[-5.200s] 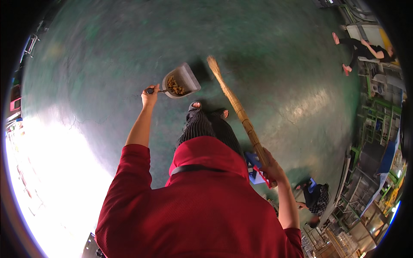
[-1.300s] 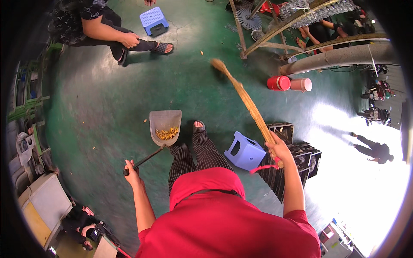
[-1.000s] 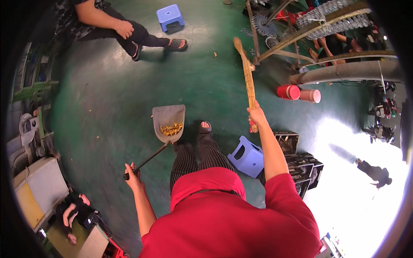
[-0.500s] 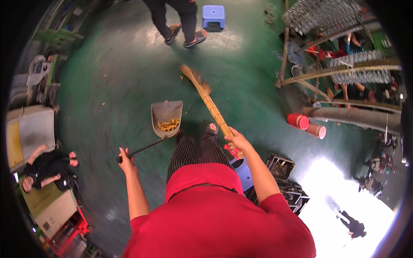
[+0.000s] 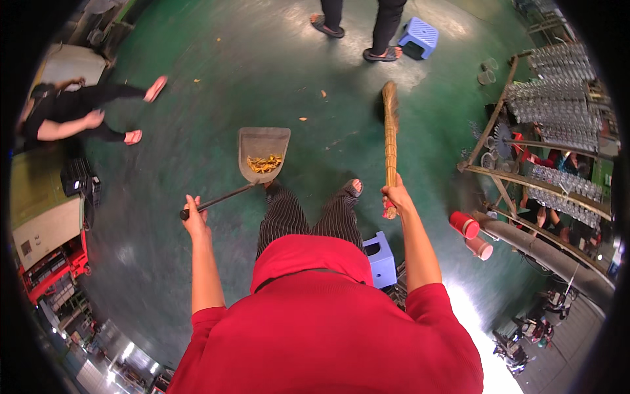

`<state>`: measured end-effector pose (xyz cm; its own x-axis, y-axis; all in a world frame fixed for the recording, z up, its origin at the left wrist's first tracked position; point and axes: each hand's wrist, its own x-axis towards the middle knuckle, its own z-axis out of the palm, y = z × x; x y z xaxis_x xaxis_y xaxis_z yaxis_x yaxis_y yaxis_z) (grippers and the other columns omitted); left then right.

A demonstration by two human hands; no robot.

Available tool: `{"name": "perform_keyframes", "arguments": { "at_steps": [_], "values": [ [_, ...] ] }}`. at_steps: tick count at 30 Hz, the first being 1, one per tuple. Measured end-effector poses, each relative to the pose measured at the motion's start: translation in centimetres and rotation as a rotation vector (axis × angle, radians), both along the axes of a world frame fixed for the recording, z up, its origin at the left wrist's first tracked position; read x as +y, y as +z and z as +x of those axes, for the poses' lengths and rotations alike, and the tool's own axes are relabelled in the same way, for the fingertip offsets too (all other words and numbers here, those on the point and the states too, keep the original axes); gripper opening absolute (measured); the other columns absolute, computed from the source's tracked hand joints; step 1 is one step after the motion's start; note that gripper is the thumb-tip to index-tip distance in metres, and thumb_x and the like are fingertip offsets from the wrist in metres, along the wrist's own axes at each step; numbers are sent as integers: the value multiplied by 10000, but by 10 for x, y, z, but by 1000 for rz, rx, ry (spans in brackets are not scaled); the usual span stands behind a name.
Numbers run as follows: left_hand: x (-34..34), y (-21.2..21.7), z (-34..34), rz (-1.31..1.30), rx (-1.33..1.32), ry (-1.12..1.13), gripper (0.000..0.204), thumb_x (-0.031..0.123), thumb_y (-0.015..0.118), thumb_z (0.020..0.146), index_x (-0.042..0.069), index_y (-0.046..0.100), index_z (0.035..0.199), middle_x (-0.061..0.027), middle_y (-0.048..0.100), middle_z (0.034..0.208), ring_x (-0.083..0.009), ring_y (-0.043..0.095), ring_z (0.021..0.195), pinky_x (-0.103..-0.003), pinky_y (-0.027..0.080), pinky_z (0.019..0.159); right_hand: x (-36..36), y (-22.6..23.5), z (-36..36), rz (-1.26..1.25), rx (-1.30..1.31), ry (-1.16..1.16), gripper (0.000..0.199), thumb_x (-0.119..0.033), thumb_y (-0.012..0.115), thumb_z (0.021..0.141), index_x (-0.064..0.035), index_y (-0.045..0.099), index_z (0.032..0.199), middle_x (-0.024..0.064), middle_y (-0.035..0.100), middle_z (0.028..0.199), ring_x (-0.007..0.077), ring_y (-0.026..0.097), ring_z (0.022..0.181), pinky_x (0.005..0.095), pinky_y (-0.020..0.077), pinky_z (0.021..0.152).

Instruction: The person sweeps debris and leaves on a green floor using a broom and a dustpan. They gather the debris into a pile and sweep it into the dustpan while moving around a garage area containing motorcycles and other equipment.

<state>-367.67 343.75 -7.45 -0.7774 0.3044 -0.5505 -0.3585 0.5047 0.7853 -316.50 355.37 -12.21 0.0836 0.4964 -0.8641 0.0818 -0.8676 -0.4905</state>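
My left hand (image 5: 196, 220) is closed round the dark end of a long dustpan handle. The grey dustpan (image 5: 264, 139) sits on the green floor ahead of my feet, with yellow-brown scraps (image 5: 264, 163) lying in it. My right hand (image 5: 398, 196) grips a straw broom (image 5: 391, 141) low on its bound handle. The broom points away from me, its bristle end near another person's sandalled feet. Small yellowish bits (image 5: 303, 119) lie on the floor between dustpan and broom.
A person's legs (image 5: 387, 26) stand ahead, beside a blue stool (image 5: 420, 38). Another blue stool (image 5: 382, 261) is by my right leg. A seated person (image 5: 72, 115) stretches their legs in from the left. Racks of metal parts (image 5: 548, 98) and red cylinders (image 5: 464, 224) are at right.
My view has turned, shifting the surroundings. The broom has swung right, away from the dustpan, and now points nearly straight ahead. The seated person at left now has legs stretched out.
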Motion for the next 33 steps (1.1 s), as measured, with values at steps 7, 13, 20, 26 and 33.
{"name": "perform_keyframes", "arguments": {
  "at_steps": [7, 13, 20, 26, 33],
  "values": [
    [-55, -30, -94, -48, -40, 24, 346, 435, 530, 821, 90, 514, 803, -43, 586, 1001, -108, 485, 768, -290, 394, 740, -28, -35, -240, -49, 35, 142, 823, 54, 494, 697, -172, 50, 1353, 107, 509, 708, 147, 468, 427, 276, 383, 346],
    [-89, -43, -154, -118, -12, 83, 343, 401, 535, 827, 109, 482, 655, -28, 591, 964, -101, 493, 858, -282, 355, 725, -33, 0, -337, -86, 350, 192, 776, 58, 469, 703, -174, 105, 1348, 54, 431, 599, 125, 415, 391, 262, 365, 333],
    [-159, -61, -204, -137, 69, 171, 329, 396, 546, 820, 113, 499, 659, 1, 588, 898, -99, 487, 820, -269, 349, 678, -100, 80, -311, -146, 341, 22, 759, 38, 482, 733, -228, 132, 1352, 63, 426, 626, 117, 402, 418, 239, 347, 342],
    [-204, -73, -241, -109, 42, 293, 310, 412, 559, 808, 105, 520, 798, -4, 578, 946, -106, 480, 785, -283, 380, 701, -193, 125, -263, -209, 352, -329, 653, -5, 462, 774, -256, 197, 1316, 72, 419, 646, 116, 390, 438, 213, 334, 365],
    [-247, -69, -287, -8, 37, 326, 424, 414, 576, 796, 55, 505, 1011, -64, 575, 1004, -145, 511, 784, -330, 419, 784, -282, 124, -260, -346, 268, -667, 234, -23, 469, 778, -103, 375, 977, 57, 431, 594, 119, 410, 420, 214, 338, 337]
  ]
}}
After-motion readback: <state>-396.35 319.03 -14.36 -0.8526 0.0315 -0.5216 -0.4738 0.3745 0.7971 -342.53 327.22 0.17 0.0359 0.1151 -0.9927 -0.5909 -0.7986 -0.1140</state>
